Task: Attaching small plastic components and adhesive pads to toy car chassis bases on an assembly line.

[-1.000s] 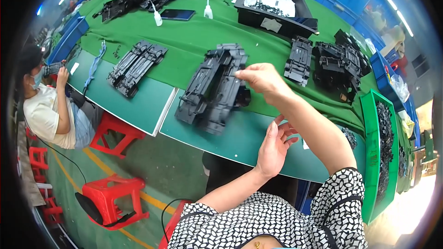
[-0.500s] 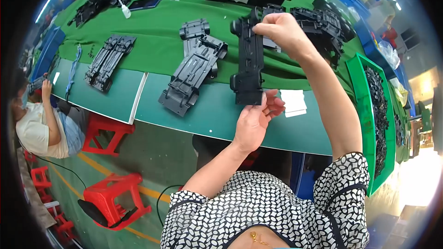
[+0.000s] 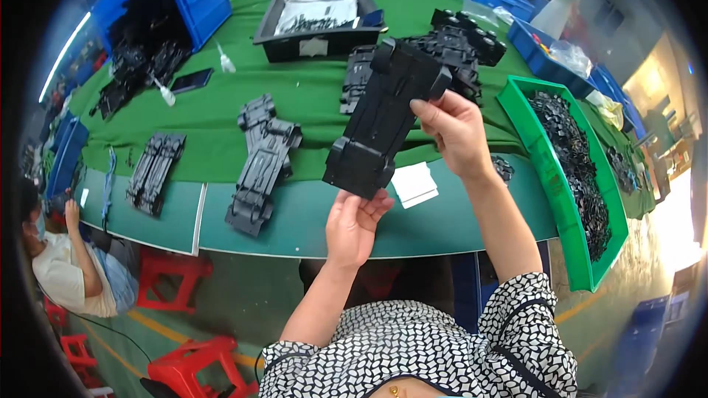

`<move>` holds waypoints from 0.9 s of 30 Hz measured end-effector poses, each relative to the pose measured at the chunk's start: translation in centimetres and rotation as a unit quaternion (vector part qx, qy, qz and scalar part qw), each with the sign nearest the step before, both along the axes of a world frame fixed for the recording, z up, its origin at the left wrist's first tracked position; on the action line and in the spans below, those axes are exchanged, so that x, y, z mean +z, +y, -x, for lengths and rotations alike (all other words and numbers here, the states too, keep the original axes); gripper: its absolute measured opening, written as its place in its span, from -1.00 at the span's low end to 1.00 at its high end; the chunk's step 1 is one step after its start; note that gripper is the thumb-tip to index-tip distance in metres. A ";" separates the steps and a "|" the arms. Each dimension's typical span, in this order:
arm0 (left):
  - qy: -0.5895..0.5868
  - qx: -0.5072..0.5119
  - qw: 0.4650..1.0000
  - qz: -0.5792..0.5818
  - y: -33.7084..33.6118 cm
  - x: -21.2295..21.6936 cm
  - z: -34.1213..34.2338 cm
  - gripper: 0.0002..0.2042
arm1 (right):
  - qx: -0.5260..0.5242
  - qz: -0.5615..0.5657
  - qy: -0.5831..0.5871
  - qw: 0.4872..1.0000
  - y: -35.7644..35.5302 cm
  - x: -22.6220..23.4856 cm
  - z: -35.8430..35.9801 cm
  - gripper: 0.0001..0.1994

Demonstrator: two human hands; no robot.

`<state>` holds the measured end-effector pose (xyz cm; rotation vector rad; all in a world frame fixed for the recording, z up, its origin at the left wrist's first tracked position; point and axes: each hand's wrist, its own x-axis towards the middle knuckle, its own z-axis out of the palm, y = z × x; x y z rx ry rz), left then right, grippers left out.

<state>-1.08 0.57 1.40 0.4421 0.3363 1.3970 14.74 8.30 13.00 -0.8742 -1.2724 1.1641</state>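
A black plastic toy car chassis is held up, tilted, above the table's front half. My right hand grips its right side, with the thumb on the facing surface. At the lower end, the fingers of my left hand hold the edge from below. Just past my left hand lies a white paper sheet. Two more chassis lie overlapping to the left, and another chassis lies farther left. Behind the held piece, a heap of black chassis is partly hidden.
A green crate full of small black parts stands at right. At the back are a black tray with a white bag and small parts, a phone, and a tipped blue bin with black parts. A seated person works at left, near red stools.
The chassis has gone from nearly upright to slanted, showing more of its broad face. My right hand has shifted down along its side. The whole view has also shifted.
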 end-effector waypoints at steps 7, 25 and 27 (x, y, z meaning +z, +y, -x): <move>-0.057 -0.010 0.998 -0.018 0.0 -0.6 0.1 -0.78 | -0.033 -0.022 0.099 0.994 -1.9 -0.9 -1.4 -0.84; -0.040 -0.069 0.997 0.002 -0.2 2.2 -0.2 -0.47 | -0.001 -0.629 -0.376 0.681 -8.4 -4.3 -2.3 -0.70; -0.036 -0.084 0.996 -0.025 0.0 1.5 -0.4 -0.50 | -0.007 -0.627 -0.352 0.695 -8.4 -4.2 -2.0 -0.71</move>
